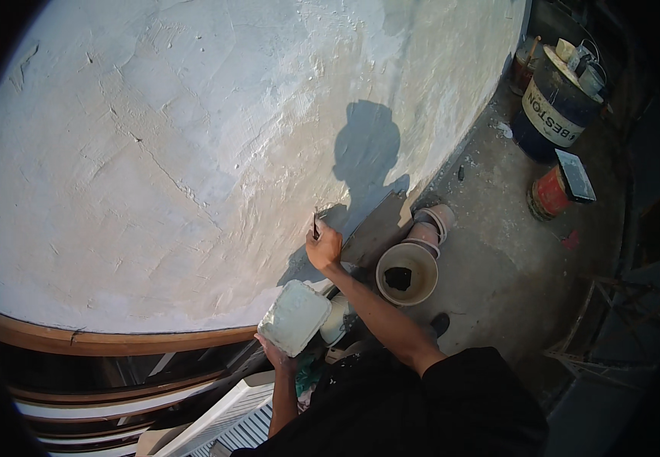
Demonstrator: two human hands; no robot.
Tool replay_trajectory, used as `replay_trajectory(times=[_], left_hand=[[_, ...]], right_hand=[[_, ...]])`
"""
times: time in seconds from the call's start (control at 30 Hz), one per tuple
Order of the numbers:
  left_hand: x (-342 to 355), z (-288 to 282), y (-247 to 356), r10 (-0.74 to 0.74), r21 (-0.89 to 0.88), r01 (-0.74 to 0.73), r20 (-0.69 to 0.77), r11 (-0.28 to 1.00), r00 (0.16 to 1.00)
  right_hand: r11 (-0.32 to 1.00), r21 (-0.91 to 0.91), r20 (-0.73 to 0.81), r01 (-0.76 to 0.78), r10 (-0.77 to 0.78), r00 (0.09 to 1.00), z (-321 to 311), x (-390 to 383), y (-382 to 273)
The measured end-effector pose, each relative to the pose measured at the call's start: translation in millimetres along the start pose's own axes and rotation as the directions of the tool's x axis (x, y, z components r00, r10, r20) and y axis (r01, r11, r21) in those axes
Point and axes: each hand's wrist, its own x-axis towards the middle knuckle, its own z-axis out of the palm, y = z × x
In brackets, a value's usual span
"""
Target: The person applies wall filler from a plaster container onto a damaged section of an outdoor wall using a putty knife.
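Note:
My right hand (324, 249) is closed around a slim, dark-handled tool (315, 225), upright against a large, rough, white-to-cream coated surface (193, 152). Its working end is too small to make out. Lower down, my left hand (272, 353) grips the edge of a pale rectangular tub (295, 316) smeared with whitish paste. The tub is tilted, close to the surface's lower edge. Ridges, cracks and smears run across the coating, and a head-shaped shadow falls on it above my right hand.
A wooden edge strip (117, 342) borders the surface's bottom. Right of my forearm stand a beige bucket (382, 276) and stacked pinkish pots (426, 233). Farther off are a dark drum (534, 139) carrying containers and a red can (549, 194). A white slatted chair (223, 415) is near my left arm.

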Motion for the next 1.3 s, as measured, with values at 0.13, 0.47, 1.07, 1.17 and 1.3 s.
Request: replay_trajectory(times=[0.13, 0.47, 1.07, 1.17, 1.3], left_hand=[[1.0, -22.2, 3.4, 0.046, -0.016, -0.044, 0.139, 0.999, 0.989], [-7.2, 11.0, 14.5, -0.005, -0.088, 0.016, 0.132, 0.996, 0.991], [-3.0, 10.7, 18.1, 0.018, -0.025, -0.013, 0.199, 1.000, 0.980], [-1.2, 10.2, 17.2, -0.011, -0.088, 0.031, 0.214, 0.996, 0.977], [-3.4, 14.6, 19.8, -0.047, -0.072, 0.062, 0.197, 0.995, 0.979]], right_hand=[[0.989, 0.089, 0.058, 0.114, -0.119, 0.991, -15.0, -20.9, -5.2], [0.757, 0.587, -0.030, -0.289, 0.376, 0.926, -72.9, 23.0, 53.6], [0.564, 0.775, 0.201, -0.285, 0.207, 0.957, -41.1, 42.3, 18.8], [0.603, 0.741, 0.251, -0.294, 0.157, 0.955, -32.8, 40.2, 5.1], [0.605, 0.742, 0.273, -0.288, 0.120, 0.955, -31.6, 34.3, -12.9]])
